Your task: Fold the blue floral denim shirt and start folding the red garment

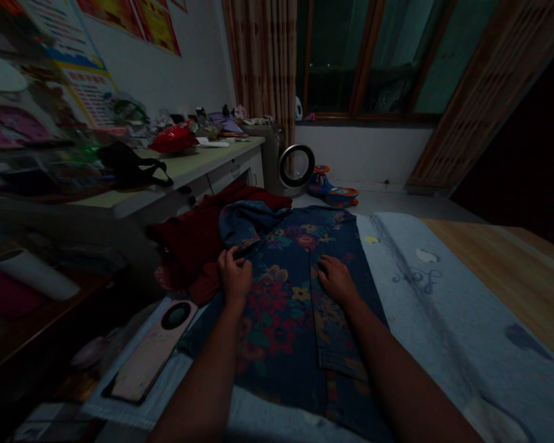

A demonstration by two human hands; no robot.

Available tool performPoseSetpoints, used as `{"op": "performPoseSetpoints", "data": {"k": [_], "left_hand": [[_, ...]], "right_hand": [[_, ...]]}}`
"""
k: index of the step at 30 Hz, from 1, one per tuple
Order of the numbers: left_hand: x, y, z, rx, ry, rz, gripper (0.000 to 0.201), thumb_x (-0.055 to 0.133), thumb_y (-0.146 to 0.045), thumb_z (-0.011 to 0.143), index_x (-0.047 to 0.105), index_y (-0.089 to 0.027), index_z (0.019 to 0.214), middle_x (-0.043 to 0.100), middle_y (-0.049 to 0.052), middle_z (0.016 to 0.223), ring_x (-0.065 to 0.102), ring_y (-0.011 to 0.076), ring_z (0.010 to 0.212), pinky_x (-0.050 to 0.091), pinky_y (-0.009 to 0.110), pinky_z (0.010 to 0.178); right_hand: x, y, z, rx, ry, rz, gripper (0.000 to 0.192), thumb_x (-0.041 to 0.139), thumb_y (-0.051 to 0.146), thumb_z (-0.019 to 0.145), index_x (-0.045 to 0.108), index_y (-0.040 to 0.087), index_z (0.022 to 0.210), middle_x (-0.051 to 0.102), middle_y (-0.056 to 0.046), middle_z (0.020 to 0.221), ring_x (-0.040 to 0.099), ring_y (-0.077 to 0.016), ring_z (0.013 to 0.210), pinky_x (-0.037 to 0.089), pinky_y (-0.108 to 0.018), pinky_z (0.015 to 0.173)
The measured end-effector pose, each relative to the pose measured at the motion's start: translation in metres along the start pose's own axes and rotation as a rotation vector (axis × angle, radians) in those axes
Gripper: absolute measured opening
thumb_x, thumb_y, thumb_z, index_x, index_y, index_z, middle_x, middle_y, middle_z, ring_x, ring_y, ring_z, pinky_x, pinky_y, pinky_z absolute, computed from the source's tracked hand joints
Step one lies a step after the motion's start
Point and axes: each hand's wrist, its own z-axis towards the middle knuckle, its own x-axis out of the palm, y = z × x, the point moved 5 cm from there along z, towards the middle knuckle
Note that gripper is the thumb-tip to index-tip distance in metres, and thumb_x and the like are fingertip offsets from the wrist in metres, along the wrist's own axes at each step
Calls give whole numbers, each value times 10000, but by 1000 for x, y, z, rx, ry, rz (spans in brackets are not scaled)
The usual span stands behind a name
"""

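Note:
A dark blue floral jacket (281,295) lies spread on the bed before me, one sleeve (327,320) laid lengthwise along its right side. The other sleeve (247,221) is bunched up at the upper left, its paler inside showing. Beside that bunched sleeve is my left hand (234,277), at the jacket's left edge, fingers slightly bent and apart. My right hand (338,281) rests on the folded sleeve with loosely bent fingers, their tips partly hidden. Dark red clothing (189,240) is heaped beyond my left hand.
A pink phone-like object (150,354) lies by my left forearm on the light blue bed cover (425,295). At left stands a cluttered desk (184,172). Beyond the bed are a washing machine with its round door (297,166) open and a blue-orange ride-on toy (332,189).

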Motion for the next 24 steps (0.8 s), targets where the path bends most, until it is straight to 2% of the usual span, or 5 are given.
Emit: {"op": "performPoseSetpoints", "data": {"k": [2,5,8,14,24], "left_hand": [[3,2,1,-19,22,-77,458,575,-122,749,539,-176,1203,324,157,1427,675,148,851,530,362,918],[9,5,1,-35,56,-241,476,579,-121,744,526,-186,1213,251,147,1461,678,172,976,557,298,865],[13,7,2,-36,72,-328,472,582,-124,736,526,-185,1202,240,135,1456,650,210,1079,557,290,874],[13,8,2,-57,69,-356,487,597,-132,717,529,-179,1197,215,145,1470,595,264,1173,538,346,933],[14,9,3,-58,65,-341,483,606,-135,713,534,-181,1188,229,142,1452,580,275,1187,519,385,963]], "right_hand": [[1,-1,0,-1,3,1,392,475,262,889,604,143,1240,538,-120,1371,445,-222,1295,303,-376,1103],[2,-2,1,9,16,8,396,478,268,888,601,154,1246,534,-116,1376,439,-223,1300,302,-383,1103],[2,-2,1,16,21,10,400,481,262,883,599,151,1249,531,-119,1380,437,-225,1303,305,-384,1101],[0,0,1,13,18,-3,388,476,263,889,612,140,1232,540,-127,1370,448,-233,1294,315,-386,1094],[0,0,2,14,23,1,381,487,263,883,615,163,1228,542,-113,1369,456,-224,1285,312,-380,1094]]}}
